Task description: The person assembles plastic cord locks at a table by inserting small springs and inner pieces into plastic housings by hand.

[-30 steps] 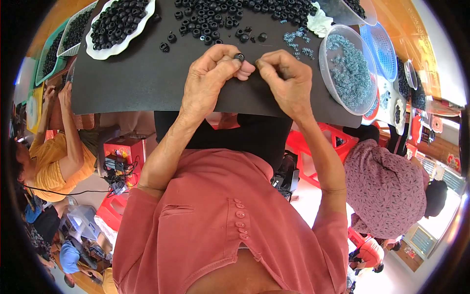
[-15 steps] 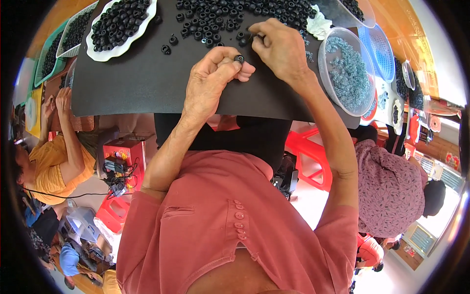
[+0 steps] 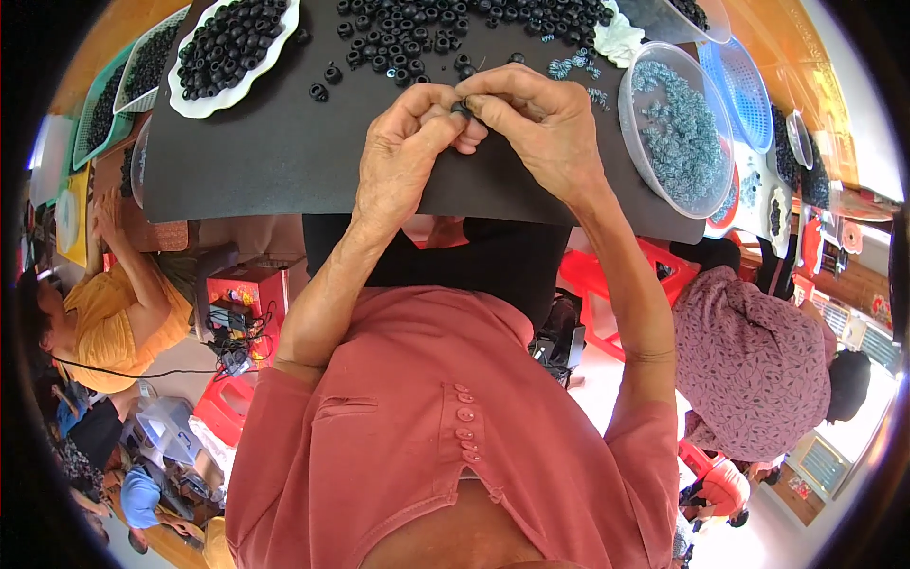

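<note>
Rounded black piece [image 3: 460, 108] above the matte tabletop [image 3: 265, 161], pinched in the left hand [image 3: 406, 142], right hand [image 3: 542, 128] touching it, its grip unclear, curly bluish coils [image 3: 675, 133] in clear plastic tub [image 3: 629, 139] at tabletop's right.

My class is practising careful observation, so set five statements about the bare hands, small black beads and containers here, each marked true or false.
1. The person's bare left hand pinches a small black bead. True.
2. A clear round plastic tub of blue-green coils stands right of the bare right hand. True.
3. The right hand is inside the tub. False: its fingertips are at the bead.
4. The white scalloped-edged plate is empty. False: black beads are heaped on it.
5. A crumpled white wad lies on the dark flat tabletop. True.
</note>
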